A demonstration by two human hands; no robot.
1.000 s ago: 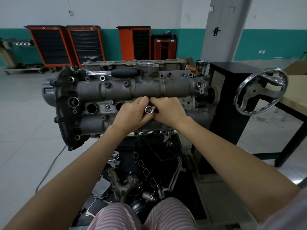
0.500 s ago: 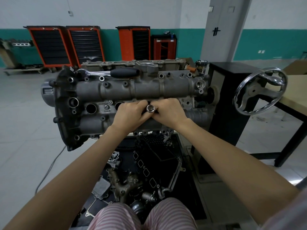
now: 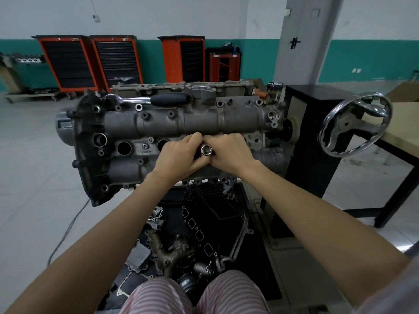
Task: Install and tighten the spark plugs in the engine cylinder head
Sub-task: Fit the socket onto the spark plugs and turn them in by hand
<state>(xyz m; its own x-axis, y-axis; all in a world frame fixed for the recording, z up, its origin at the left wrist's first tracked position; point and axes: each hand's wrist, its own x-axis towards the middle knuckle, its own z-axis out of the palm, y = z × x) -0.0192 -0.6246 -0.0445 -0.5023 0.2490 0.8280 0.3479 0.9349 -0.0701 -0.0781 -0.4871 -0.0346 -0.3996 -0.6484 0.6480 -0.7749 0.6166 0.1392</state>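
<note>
Both hands meet at the middle of the cylinder head (image 3: pixel 163 125), which sits on its stand facing the camera. Left hand (image 3: pixel 179 156) and right hand (image 3: pixel 229 152) each have a closed grip, fingers curled round a chrome socket (image 3: pixel 206 150) whose open end points toward the camera. Socket stands in a plug well right of centre; spark plug itself hidden. Two open plug wells (image 3: pixel 124 148) lie left of the hands. Ratchet wrench (image 3: pixel 149 99) with black handle rests on the far top edge of the head. Chrome handwheel (image 3: pixel 354 126) at right, beside the bench (image 3: pixel 403 132).
</note>
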